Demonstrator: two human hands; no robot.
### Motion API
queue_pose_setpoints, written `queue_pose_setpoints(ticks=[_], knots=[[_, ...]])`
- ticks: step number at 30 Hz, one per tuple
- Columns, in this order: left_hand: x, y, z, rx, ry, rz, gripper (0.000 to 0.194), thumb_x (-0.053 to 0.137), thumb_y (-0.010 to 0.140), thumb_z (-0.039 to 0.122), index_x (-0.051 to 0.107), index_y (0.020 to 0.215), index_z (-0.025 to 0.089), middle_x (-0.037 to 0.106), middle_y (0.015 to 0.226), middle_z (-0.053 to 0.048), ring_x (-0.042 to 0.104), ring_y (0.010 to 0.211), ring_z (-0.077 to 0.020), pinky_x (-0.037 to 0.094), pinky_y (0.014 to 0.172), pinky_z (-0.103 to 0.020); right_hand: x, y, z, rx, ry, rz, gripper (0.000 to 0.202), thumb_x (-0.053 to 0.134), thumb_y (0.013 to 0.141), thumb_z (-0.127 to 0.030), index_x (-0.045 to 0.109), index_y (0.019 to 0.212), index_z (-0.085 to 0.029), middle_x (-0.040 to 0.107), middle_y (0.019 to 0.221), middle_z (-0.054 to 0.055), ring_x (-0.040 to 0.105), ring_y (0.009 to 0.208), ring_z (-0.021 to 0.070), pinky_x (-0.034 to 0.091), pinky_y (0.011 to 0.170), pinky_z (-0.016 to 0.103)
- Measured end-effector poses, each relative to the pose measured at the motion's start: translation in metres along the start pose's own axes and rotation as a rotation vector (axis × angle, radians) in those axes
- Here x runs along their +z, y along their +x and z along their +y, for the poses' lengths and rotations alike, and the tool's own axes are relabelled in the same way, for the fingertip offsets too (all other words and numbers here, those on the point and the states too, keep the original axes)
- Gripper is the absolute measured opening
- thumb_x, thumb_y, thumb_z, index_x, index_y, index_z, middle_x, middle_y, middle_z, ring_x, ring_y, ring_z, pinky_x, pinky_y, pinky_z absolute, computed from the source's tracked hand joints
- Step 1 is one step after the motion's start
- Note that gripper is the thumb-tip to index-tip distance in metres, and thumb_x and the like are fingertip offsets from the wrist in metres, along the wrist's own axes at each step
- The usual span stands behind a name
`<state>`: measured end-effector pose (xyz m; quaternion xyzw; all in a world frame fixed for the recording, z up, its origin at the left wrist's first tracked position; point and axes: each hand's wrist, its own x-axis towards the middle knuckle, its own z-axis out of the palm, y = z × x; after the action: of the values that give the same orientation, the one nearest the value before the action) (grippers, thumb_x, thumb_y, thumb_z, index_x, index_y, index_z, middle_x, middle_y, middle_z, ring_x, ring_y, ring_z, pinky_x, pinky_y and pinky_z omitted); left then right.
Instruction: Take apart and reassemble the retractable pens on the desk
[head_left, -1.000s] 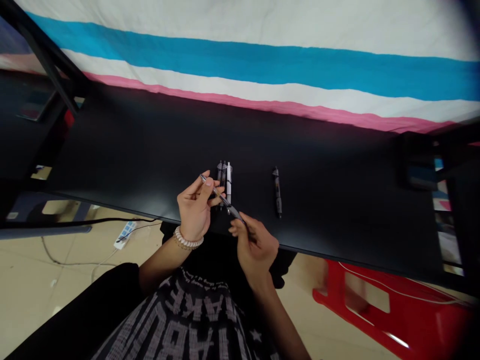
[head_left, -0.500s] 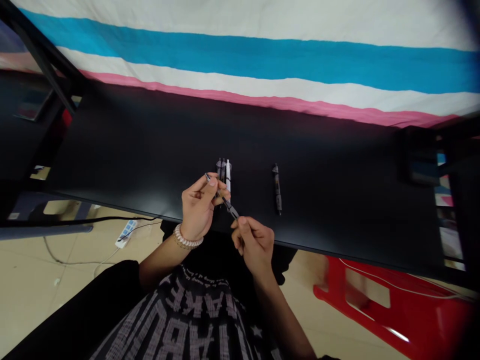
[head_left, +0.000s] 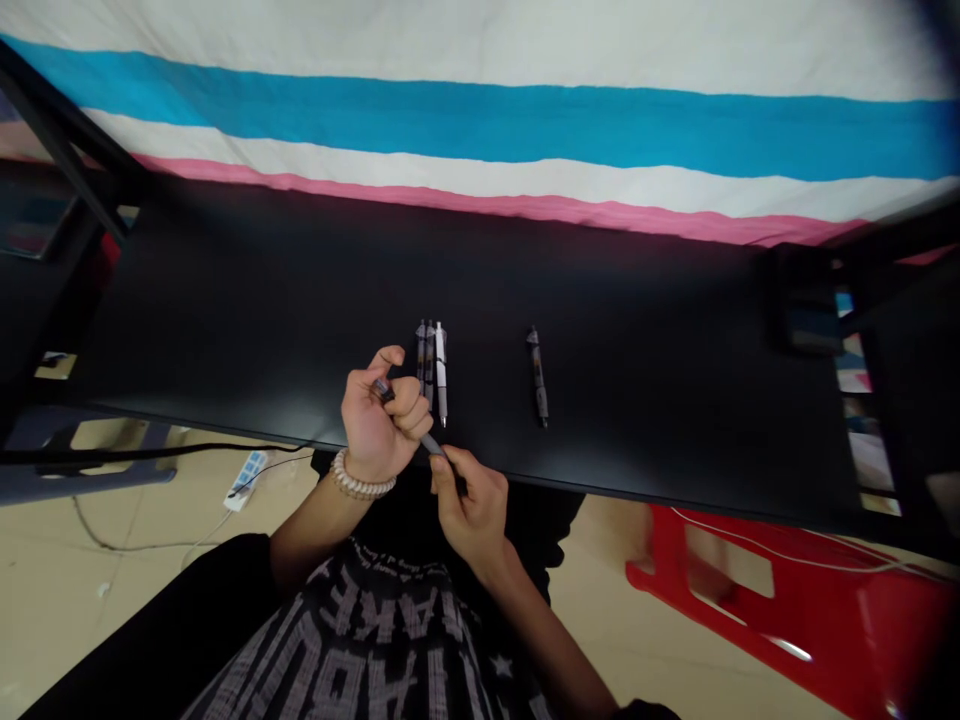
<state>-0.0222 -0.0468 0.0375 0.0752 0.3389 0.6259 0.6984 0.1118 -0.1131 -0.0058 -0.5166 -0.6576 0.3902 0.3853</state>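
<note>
A smooth black desk [head_left: 637, 340] spreads before me, with a white, blue and pink striped cloth [head_left: 487, 115] along its far edge at twelve o'clock. On the pale tiled floor [head_left: 592, 600], a power strip [head_left: 246, 480] lies at ten o'clock and a red plastic stool [head_left: 840, 625] stands at three.

A gray-gripped pen [head_left: 431, 444] slants between my hands, above the desk's near edge. My left hand [head_left: 381, 415] is curled round its barrel, forefinger crooked away from it; my right hand [head_left: 474, 500], nearly closed, pinches the end pointing toward four o'clock. A white coiled band [head_left: 360, 482] circles my left wrist.

I count five pens: one held, four lying on the desk. Two dark pens [head_left: 421, 345] and one white pen [head_left: 441, 360] lie side by side, between one and two o'clock from my left hand, which partly hides the dark pair. One lone dark pen [head_left: 538, 375] lies at one o'clock from my right.
</note>
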Motion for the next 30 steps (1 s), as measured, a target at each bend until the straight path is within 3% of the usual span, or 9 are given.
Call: queue_pose_setpoints(ticks=[2,4,7,10,14,16,21,25,30], knots=[[0.001,0.006,-0.002,-0.030,0.086,-0.052,0.031,0.054,0.092,0.052,0.064,0.090,0.023,0.042,0.048,0.007,0.039,0.036,-0.0081,0.037,0.040,-0.021,-0.004,0.002,0.002,-0.003,-0.057,0.048,0.027,0.049,0.100,-0.031,0.070,0.090,-0.017,0.063,0.057,-0.001,0.057,0.046,0.0111,0.045,0.049,0.023],[0.000,0.013,-0.002,0.000,0.197,-0.079,0.050,0.053,0.089,0.067,0.067,0.104,0.021,0.066,0.069,-0.003,0.066,0.062,-0.0156,0.053,0.060,-0.028,-0.011,0.006,0.007,0.011,-0.151,0.153,0.028,0.050,0.100,-0.032,0.071,0.091,-0.017,0.066,0.059,0.000,0.058,0.047,0.0115,0.045,0.049,0.023],[-0.010,0.020,0.001,0.215,0.379,-0.018,0.052,0.065,0.084,0.063,0.068,0.117,0.023,0.073,0.115,-0.012,0.069,0.110,-0.0238,0.052,0.095,-0.036,-0.027,0.016,0.019,0.031,-0.364,0.335,0.031,0.053,0.098,-0.040,0.072,0.088,-0.017,0.066,0.060,0.001,0.059,0.049,0.0129,0.044,0.052,0.024],[-0.027,0.022,0.005,0.411,0.596,0.070,0.033,0.072,0.086,0.040,0.070,0.115,0.024,0.071,0.120,-0.009,0.069,0.107,-0.0194,0.051,0.096,-0.032,-0.043,0.026,0.032,0.118,-0.583,0.380,0.037,0.057,0.096,-0.048,0.071,0.104,-0.014,0.059,0.053,-0.003,0.055,0.046,0.0140,0.036,0.048,0.025],[-0.048,0.020,0.005,0.493,0.829,0.126,0.019,0.074,0.085,0.030,0.073,0.102,0.022,0.073,0.105,-0.007,0.069,0.092,-0.0156,0.053,0.089,-0.029,-0.049,0.029,0.034,0.163,-0.672,0.396,0.046,0.059,0.095,-0.045,0.060,0.128,-0.013,0.055,0.056,-0.006,0.050,0.045,0.0135,0.033,0.048,0.026],[-0.053,0.018,0.001,0.523,0.926,0.125,0.018,0.073,0.086,0.028,0.073,0.102,0.020,0.073,0.103,-0.007,0.068,0.091,-0.0156,0.053,0.088,-0.029,-0.041,0.028,0.027,0.058,-0.594,0.352,0.039,0.059,0.095,-0.042,0.062,0.123,-0.016,0.057,0.063,-0.004,0.055,0.053,0.0135,0.041,0.055,0.026],[-0.052,0.014,-0.006,0.656,1.217,0.014,0.015,0.063,0.093,0.024,0.073,0.104,0.021,0.070,0.111,-0.009,0.066,0.103,-0.0190,0.052,0.091,-0.034,-0.010,0.040,0.010,-0.144,-0.525,0.022,0.024,0.054,0.096,-0.027,0.067,0.115,-0.019,0.064,0.094,0.007,0.062,0.083,0.0192,0.050,0.069,0.029],[-0.050,0.013,-0.007,0.725,1.350,-0.014,0.012,0.062,0.093,0.021,0.072,0.099,0.020,0.071,0.108,-0.009,0.067,0.102,-0.0205,0.053,0.090,-0.038,-0.005,0.057,0.009,-0.136,-0.614,-0.117,0.020,0.048,0.093,-0.014,0.068,0.097,-0.018,0.062,0.094,0.009,0.061,0.084,0.0210,0.049,0.066,0.029],[-0.047,0.012,-0.010,0.700,1.201,0.031,0.009,0.065,0.092,0.022,0.073,0.096,0.018,0.072,0.104,-0.008,0.068,0.098,-0.0177,0.056,0.087,-0.034,-0.025,0.057,0.014,-0.025,-0.295,-0.120,0.012,0.051,0.094,-0.017,0.061,0.088,-0.019,0.062,0.084,0.004,0.060,0.069,0.0149,0.052,0.066,0.028]])
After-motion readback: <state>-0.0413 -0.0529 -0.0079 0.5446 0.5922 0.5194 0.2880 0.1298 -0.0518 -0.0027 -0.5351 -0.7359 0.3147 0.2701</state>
